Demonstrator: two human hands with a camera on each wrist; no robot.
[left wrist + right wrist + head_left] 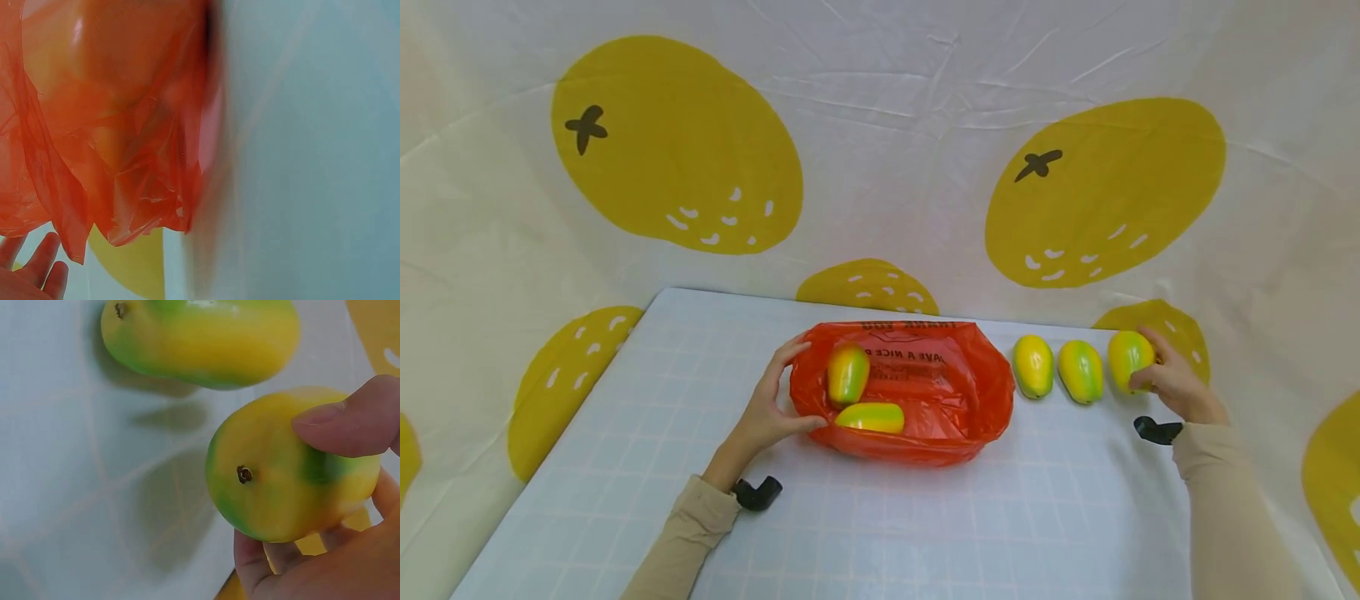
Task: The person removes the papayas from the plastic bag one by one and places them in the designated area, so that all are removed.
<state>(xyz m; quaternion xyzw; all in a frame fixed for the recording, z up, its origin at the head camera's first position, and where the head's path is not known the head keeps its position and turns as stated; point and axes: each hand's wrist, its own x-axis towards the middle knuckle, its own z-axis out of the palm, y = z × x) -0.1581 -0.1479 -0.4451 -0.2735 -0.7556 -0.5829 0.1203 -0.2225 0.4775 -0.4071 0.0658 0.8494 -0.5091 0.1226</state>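
Note:
A red plastic bag [902,450] stands with its mouth wide, and two yellow-green mangoes, one upright [848,375] and one lying [871,417], are inside. At the bag's left side is my left hand [772,404], fingers and thumb spread apart along the rim. The left wrist view shows its fingertips [42,259] extended beside the red film. My right hand [1176,379] grips another mango [275,469] between thumb and fingers, at the right end of a row. The held mango's stem end faces the right wrist camera, and shadow shows on the cloth beside it.
Two more mangoes [1033,367] [1081,372] lie between the bag and my right hand. The table [925,533] has a pale checked cloth. Behind it hangs a white curtain [880,167] with big yellow fruit prints. Black wrist mounts [758,493] sit below both hands.

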